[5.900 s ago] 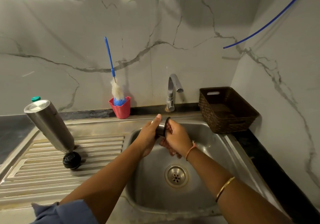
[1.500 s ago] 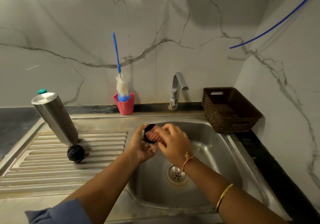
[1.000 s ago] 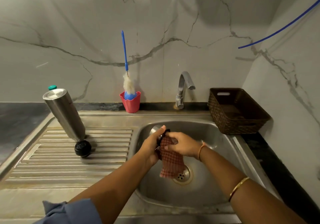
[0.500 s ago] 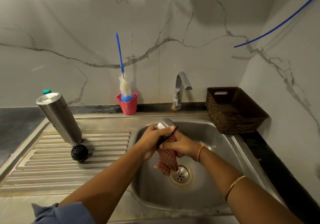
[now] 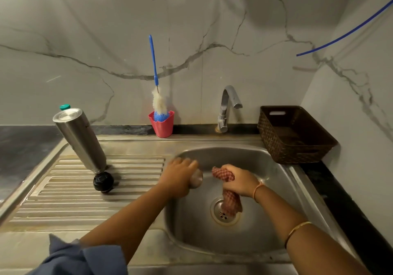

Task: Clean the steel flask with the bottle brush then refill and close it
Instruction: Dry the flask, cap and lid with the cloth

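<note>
Head: one flask, one brush

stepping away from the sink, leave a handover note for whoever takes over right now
Left hand grips a small round steel cap at the left rim of the steel sink. Right hand grips a red checked cloth over the drain. Tall steel flask leans upside down on the drainboard, black round stopper at its lower end. Blue-handled bottle brush stands in the red cup. Flask looks washed. Left: refill, close.
</note>
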Demonstrator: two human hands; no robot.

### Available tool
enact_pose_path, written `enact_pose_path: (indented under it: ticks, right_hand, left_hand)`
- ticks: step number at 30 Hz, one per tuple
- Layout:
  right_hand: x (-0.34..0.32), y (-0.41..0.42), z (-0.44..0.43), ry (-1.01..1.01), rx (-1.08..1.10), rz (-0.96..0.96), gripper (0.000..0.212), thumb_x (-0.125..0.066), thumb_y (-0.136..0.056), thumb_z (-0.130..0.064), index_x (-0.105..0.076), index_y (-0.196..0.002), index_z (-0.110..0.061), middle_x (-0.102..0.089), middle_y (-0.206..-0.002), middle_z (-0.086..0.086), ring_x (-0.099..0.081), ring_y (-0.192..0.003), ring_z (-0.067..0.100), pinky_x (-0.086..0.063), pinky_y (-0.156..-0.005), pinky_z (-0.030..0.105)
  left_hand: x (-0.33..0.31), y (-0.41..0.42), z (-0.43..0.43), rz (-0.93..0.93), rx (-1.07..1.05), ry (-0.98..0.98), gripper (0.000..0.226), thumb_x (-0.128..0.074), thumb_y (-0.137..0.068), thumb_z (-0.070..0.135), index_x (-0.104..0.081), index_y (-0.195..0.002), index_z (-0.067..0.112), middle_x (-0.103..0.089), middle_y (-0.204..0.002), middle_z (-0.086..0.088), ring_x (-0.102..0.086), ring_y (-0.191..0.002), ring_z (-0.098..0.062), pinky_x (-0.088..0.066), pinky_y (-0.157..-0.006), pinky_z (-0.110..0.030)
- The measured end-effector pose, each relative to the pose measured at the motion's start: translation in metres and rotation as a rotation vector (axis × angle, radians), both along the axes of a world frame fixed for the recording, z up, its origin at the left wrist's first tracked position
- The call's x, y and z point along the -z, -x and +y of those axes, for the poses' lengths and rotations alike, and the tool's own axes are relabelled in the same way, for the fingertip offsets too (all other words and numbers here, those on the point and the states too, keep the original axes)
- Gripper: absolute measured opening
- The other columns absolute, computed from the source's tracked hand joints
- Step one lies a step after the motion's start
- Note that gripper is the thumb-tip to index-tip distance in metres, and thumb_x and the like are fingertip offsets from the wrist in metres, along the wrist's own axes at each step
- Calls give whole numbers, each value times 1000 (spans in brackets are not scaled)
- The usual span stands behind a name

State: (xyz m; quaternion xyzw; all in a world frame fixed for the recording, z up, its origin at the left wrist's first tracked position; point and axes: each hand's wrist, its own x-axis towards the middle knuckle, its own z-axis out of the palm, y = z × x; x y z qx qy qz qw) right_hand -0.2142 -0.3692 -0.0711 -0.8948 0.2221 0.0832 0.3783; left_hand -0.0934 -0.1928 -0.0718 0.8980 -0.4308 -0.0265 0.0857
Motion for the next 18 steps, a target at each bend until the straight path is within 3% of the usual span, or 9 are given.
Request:
enact_pose_path:
  ticks: [2, 8, 12, 18]
  right_hand:
    - [7, 5, -1, 123, 85, -50, 58, -60, -84, -24, -38, -137, -28, -61, -118, 7, -60, -103, 25, -49, -83, 30]
    - [23, 13, -4, 135, 186, -129, 63, -58, -86, -27, -30, -143, -32, -58, -124, 6, -60, -106, 26, -51, -88, 35]
    - [30, 11, 0, 121, 180, -119, 64, -60, -84, -29, -32, -142, -33, -60, -123, 4, -60, -104, 24, -52, -88, 37]
    - [37, 1, 16, 113, 146, -117, 63, -60, -85, -26, -33, -142, -29, -55, -131, 2, -57, -112, 23, -51, -90, 31]
  left_hand:
    - [12, 1, 6, -9, 14, -118, 63, -71, -79, 36, -39, -131, 24, -52, -131, -2, -50, -118, -24, -43, -97, -36]
    - [24, -24, 37, 291, -421, 181, 65, -73, -72, 37, -43, -126, 16, -51, -127, -10, -54, -111, -31, -48, -90, -41]
    - [22, -51, 61, 233, -606, 95, 62, -71, -75, 43, -43, -121, 12, -54, -123, -12, -48, -115, -33, -42, -89, -39]
    - [29, -77, 74, 270, -647, 141, 50, -58, -88, 33, -40, -124, 4, -48, -125, -18, -49, -113, -39, -41, -90, -43]
